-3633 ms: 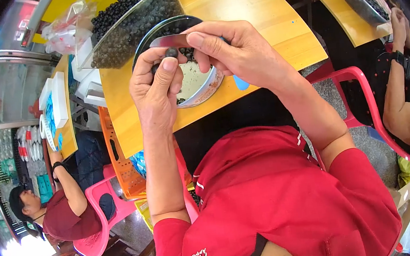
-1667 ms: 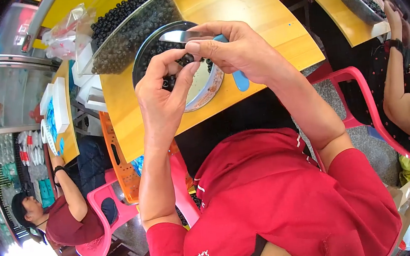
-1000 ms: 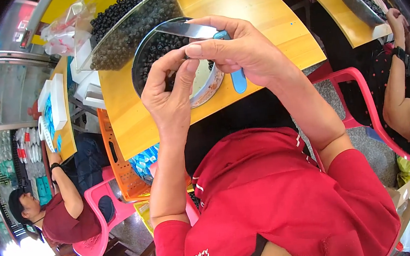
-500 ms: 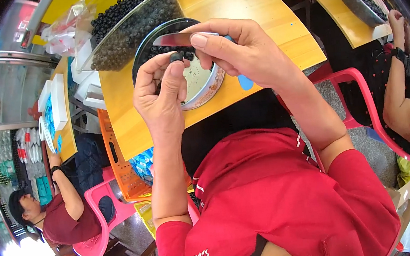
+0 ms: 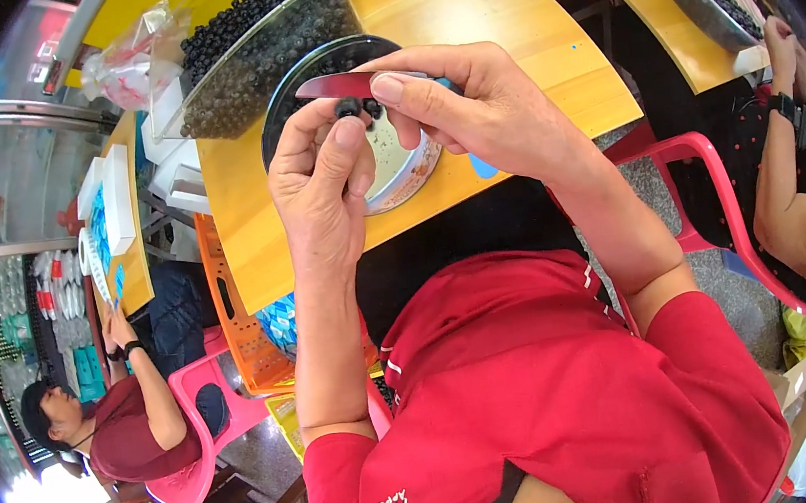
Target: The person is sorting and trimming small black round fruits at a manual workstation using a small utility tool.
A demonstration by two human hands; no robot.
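Person wears a red short-sleeved shirt [image 5: 574, 381], sleeves ending above the elbows. Small white lettering on the left chest, short white marks near the right shoulder. Dark strap or band at the neckline. Left hand [image 5: 323, 186] and right hand [image 5: 482, 111] bare, forearms uncovered.

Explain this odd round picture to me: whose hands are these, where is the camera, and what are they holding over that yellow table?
The picture comes from a wide fisheye camera worn on a person's head, looking down, so straight edges bend near the rim. No machine is here: the red sleeves and both hands belong to the wearer. The right hand holds a small knife with a reddish blade. The left hand pinches a small dark round fruit just under that blade. Below them, on the yellow table, sits a round bowl. Beside it stands a clear container heaped with the same dark fruit. Other people sit at the left and right edges.
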